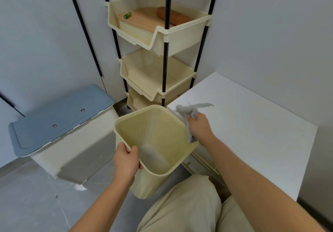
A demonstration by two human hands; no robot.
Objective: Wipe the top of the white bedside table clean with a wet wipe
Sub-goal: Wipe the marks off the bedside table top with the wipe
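The white bedside table (252, 123) stands at the right, its bare top reaching toward the wall. My right hand (200, 127) is shut on a crumpled grey wet wipe (191, 112) at the table's left front corner, with part of the wipe hanging over the bin's rim. My left hand (126, 159) grips the near left rim of a cream plastic waste bin (153, 141), held tilted and raised off the floor beside the table. A pale object lies at the bottom of the bin.
A cream tiered storage rack (158, 39) on black poles stands behind the bin, its top tray holding a green battery (127, 15) and a brown roll (173, 16). A lidded box with a blue-grey lid (59, 120) sits on the floor at left. My knees are below.
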